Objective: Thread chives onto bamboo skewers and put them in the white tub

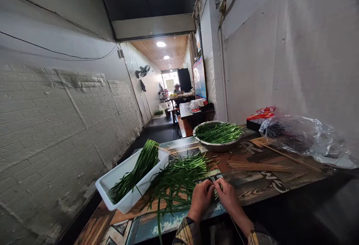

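Note:
My left hand (201,197) and my right hand (227,196) meet at the table's near edge, fingers closed in a pinch. Pale stalk ends of garlic chives show between them; the fingers hide most of what they grip. A thin pale line, perhaps a skewer, runs below my right wrist. Just beyond my left hand lies a loose heap of garlic chives (179,177), some leaves drooping over the edge. To the left, a white plastic tray (127,204) holds a thick chive bundle (144,164). Thin wooden skewers (259,166) lie right of my hands.
A metal bowl (217,147) of cut chives stands at the table's far side. More skewers (291,158), a clear plastic bag (305,136) and a red packet (262,113) lie right. Behind are another table (185,111), a bench (185,127) and a distant person.

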`<state>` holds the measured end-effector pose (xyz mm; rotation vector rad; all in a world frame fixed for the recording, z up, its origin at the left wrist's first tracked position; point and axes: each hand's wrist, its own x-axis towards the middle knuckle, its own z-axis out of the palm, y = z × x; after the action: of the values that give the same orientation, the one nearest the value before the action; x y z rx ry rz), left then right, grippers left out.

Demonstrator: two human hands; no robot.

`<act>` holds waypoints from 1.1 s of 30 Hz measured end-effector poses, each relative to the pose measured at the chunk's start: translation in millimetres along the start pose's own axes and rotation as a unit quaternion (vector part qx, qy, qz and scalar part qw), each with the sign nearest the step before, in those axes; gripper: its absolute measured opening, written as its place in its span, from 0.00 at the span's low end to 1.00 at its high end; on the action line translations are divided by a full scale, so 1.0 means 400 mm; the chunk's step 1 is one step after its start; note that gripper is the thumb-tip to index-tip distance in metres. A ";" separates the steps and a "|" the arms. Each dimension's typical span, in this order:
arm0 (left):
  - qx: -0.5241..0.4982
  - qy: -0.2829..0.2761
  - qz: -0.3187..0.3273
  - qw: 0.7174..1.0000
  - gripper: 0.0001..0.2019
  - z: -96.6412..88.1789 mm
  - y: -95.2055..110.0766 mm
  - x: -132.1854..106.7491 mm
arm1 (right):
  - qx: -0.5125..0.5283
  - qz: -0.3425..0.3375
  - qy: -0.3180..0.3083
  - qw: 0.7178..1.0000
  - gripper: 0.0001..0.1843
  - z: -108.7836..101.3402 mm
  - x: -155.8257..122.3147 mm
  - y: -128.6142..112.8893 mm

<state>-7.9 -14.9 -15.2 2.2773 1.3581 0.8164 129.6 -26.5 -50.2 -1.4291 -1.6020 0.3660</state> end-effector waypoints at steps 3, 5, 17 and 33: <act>-0.007 0.008 0.001 1.000 0.11 0.005 -0.006 0.002 | -0.003 -0.001 -0.001 1.000 0.22 -0.001 -0.003 -0.003; -0.009 0.008 0.002 1.000 0.11 0.008 -0.011 0.004 | -0.004 0.002 0.006 1.000 0.21 0.000 -0.003 -0.004; -0.009 0.005 -0.001 1.000 0.11 0.008 -0.016 0.013 | -0.052 0.002 0.011 0.999 0.19 0.012 0.006 -0.002; -0.010 0.011 -0.020 1.000 0.13 0.014 -0.013 0.013 | -0.036 0.016 -0.019 0.999 0.16 -0.001 0.003 -0.006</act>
<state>-5.8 -8.0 -20.9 2.2249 1.3938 0.8396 128.6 -26.4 -47.6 -1.5122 -1.6392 0.3578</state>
